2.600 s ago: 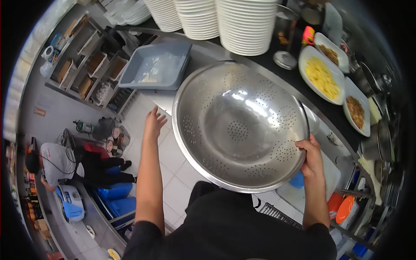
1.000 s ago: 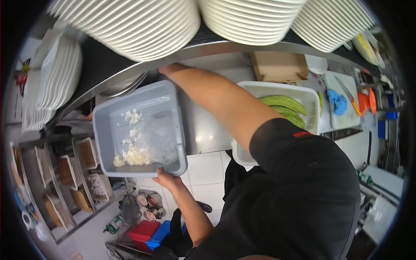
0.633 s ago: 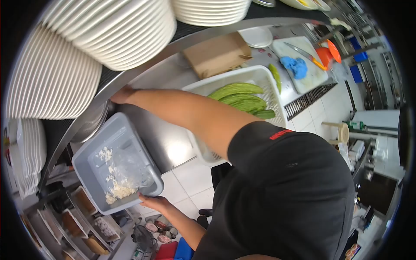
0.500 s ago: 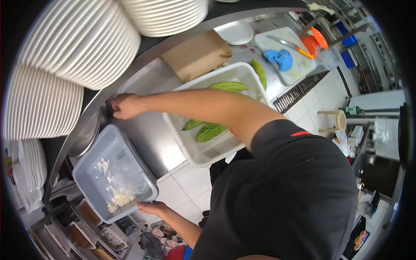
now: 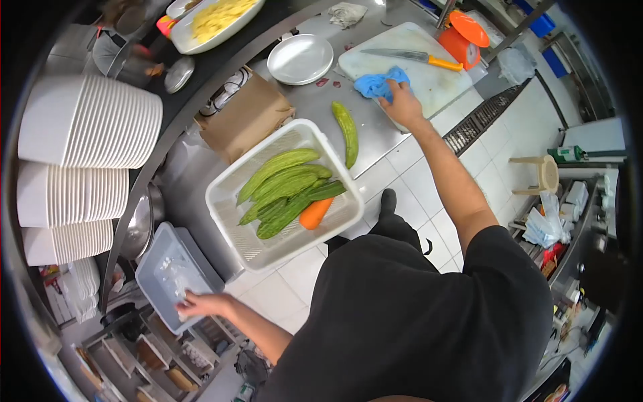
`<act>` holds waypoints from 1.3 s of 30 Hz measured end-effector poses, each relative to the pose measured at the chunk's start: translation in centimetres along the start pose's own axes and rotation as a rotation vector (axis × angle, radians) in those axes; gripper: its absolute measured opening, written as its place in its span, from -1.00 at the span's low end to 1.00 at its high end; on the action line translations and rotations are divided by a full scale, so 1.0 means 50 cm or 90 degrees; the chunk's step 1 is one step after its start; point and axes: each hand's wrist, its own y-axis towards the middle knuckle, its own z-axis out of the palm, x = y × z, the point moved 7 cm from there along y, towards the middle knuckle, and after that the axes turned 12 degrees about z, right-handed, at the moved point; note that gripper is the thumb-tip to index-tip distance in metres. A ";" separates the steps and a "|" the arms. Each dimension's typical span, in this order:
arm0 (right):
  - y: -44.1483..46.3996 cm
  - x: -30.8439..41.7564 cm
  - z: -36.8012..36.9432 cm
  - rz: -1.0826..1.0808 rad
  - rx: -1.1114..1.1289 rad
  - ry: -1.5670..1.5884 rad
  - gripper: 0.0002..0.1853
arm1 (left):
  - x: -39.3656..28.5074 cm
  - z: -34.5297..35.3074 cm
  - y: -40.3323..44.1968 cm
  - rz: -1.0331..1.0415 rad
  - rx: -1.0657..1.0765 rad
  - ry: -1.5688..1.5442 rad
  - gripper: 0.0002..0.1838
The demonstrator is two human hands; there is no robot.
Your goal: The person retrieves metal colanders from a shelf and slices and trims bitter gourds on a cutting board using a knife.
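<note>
Looking crumpled, bright blue wad [image 5: 372,85]

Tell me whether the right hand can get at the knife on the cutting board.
Probably yes: the right hand is at the blue cloth, near the knife's yellow handle, and nothing visible blocks the way.

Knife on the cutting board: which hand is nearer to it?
Right. The right hand is at the blue cloth, beside the knife; the left hand is far off, at the gray tub.
</note>
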 end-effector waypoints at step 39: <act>0.379 -0.321 -0.152 -0.248 -0.032 -0.207 -0.27 | -0.349 0.784 -1.089 0.386 1.103 -0.026 -0.42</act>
